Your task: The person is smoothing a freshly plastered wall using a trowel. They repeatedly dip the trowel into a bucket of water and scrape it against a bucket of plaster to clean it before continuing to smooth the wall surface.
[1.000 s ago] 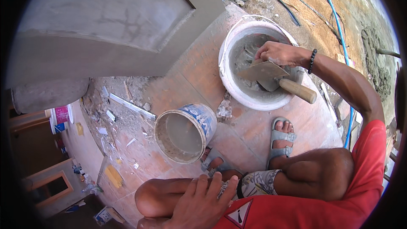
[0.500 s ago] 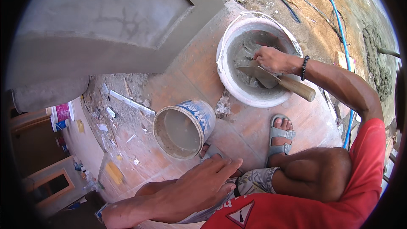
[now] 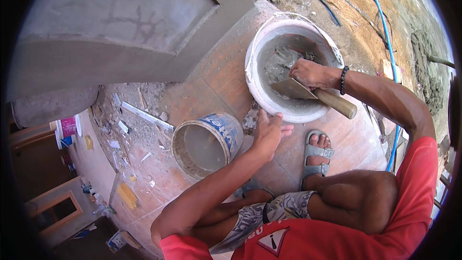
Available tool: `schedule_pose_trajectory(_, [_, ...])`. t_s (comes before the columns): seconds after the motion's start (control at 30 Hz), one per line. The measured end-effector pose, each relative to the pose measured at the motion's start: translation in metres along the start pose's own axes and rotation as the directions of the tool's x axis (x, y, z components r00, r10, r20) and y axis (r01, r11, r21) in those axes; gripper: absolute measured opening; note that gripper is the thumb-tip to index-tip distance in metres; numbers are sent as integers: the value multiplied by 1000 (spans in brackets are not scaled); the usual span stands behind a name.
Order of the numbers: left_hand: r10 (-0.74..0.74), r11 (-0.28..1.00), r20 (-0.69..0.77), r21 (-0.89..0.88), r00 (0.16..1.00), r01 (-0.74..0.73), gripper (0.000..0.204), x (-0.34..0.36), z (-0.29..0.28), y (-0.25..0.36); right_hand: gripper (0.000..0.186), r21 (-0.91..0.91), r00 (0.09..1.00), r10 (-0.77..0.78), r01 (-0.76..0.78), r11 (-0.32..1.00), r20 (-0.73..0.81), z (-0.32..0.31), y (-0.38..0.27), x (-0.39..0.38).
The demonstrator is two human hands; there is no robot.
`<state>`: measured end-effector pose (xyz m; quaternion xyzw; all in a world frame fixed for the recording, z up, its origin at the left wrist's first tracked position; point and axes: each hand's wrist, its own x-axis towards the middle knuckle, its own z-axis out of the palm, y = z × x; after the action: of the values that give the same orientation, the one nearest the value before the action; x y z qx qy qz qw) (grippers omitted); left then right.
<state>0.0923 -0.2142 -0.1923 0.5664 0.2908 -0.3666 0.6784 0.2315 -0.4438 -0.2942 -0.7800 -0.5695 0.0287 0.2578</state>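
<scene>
A whitish bucket [image 3: 253, 62] holds wet grey cement mix [image 3: 278, 62]. Inside it, my right hand [image 3: 310, 73] is closed low over the mix, its fingers curled round something I cannot make out. Beside that hand lies a trowel [image 3: 293, 89], its metal blade over the mix and its wooden handle [image 3: 337, 103] across the near right rim. My left hand [image 3: 270, 131] reaches to the bucket's near left side, fingers apart, with fingertips at the outer wall. Whether they press on it I cannot tell.
Close on the left stands a smaller bucket [image 3: 234, 132] of cloudy water. A grey plastered block [image 3: 192, 58] rises behind it. Rubble and a white strip [image 3: 147, 115] litter the floor. A blue hose [image 3: 385, 29] runs along the right. My sandalled foot [image 3: 317, 156] is near the bucket.
My left hand has moved up and forward from near my lap to the cement bucket's side. My right hand has shifted slightly nearer within the bucket, and the trowel has tilted a little.
</scene>
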Motion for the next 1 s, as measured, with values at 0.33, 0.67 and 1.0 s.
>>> schedule_pose_trajectory(0.33, [120,990,91,69,989,-127,44,10,-11,-14,22,697,327,720,-654,-295,612,-41,-35,19])
schedule_pose_trajectory(0.67, [-15,620,442,708,897,-338,61,-88,-55,-3,42,903,657,642,-149,-403,395,-102,-63,7])
schedule_pose_trajectory(1.0, [144,15,758,641,636,-767,59,-220,-66,34,40,949,856,502,45,-311,123,-101,-80,167])
